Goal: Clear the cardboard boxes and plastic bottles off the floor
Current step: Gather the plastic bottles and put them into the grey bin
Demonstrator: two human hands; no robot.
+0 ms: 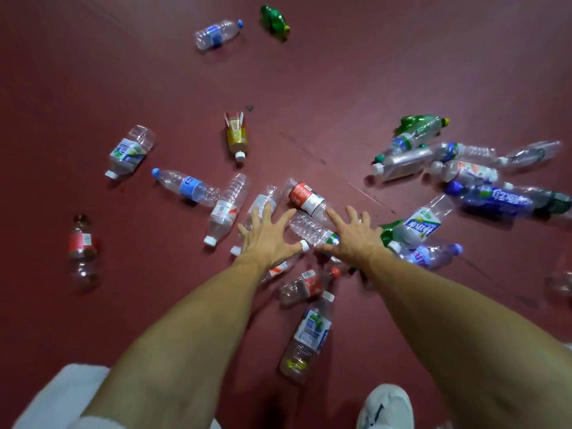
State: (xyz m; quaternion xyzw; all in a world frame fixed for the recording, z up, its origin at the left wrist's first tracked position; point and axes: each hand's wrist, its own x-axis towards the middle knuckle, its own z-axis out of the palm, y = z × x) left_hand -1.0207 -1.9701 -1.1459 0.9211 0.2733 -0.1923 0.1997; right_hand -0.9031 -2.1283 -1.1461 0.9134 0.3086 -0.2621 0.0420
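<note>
My left hand and right hand are spread wide, gripping nothing, with a clear ribbed bottle between them on the floor. I'm gathering, I'd say; next, close both around it.

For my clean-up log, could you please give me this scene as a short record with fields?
floor: dark red, strewn with lying plastic bottles
left hand: open, fingers spread, over the middle bottles
right hand: open, fingers spread, beside the left
between hands: clear ribbed bottle, with a red-label bottle just beyond
farthest: green bottle and blue-capped bottle
right side: bottle pile, touching one another
cardboard boxes: none in view
contact: cannot tell whether either hand touches a bottle
</note>
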